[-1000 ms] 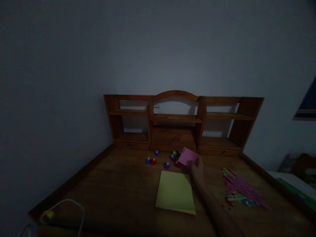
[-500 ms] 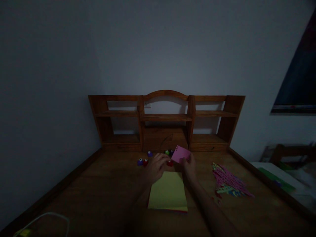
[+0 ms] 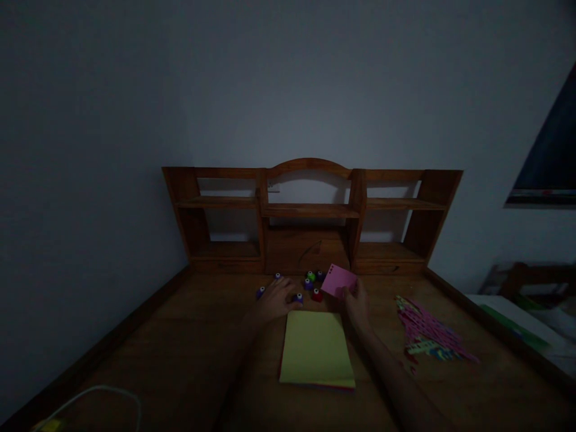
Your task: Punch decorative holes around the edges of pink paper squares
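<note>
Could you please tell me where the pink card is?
In the head view, right of centre, the pink card is in the right hand, between the yellow paper and the shelf.

We look from the wearer's head, through one wide view facing forward and down across the wooden desk (image 3: 180, 336) to the wooden shelf unit (image 3: 310, 210) and wall (image 3: 306, 78) behind it. Our left hand (image 3: 273, 302) and right hand (image 3: 357, 305) appear below centre, nearer than the shelf unit.
</note>
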Demonstrator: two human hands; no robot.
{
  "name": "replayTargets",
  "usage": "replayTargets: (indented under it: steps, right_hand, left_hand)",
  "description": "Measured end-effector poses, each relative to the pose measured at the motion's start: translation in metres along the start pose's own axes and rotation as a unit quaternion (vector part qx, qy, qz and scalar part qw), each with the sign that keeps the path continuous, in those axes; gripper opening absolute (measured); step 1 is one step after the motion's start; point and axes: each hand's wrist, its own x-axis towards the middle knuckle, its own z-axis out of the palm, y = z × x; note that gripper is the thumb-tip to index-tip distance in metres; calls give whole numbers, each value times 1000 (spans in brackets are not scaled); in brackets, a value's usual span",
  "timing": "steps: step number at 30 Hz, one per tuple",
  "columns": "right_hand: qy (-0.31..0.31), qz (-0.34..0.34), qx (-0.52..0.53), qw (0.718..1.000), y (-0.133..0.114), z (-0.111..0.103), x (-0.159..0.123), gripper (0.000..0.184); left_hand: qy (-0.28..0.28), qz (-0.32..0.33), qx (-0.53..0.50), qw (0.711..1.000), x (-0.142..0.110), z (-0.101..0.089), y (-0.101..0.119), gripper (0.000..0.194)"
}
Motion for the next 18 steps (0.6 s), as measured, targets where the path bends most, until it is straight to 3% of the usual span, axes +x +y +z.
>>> replayTargets:
  steps: [12, 18]
  right_hand:
    - [25, -7, -42, 999, 6, -4, 3, 45]
    - [3, -25, -39, 999, 3, -3, -2, 40]
  left_hand:
    - [6, 3, 5, 1000, -5, 11, -7, 31]
    - [102, -51, 9, 993, -10, -7, -19, 29]
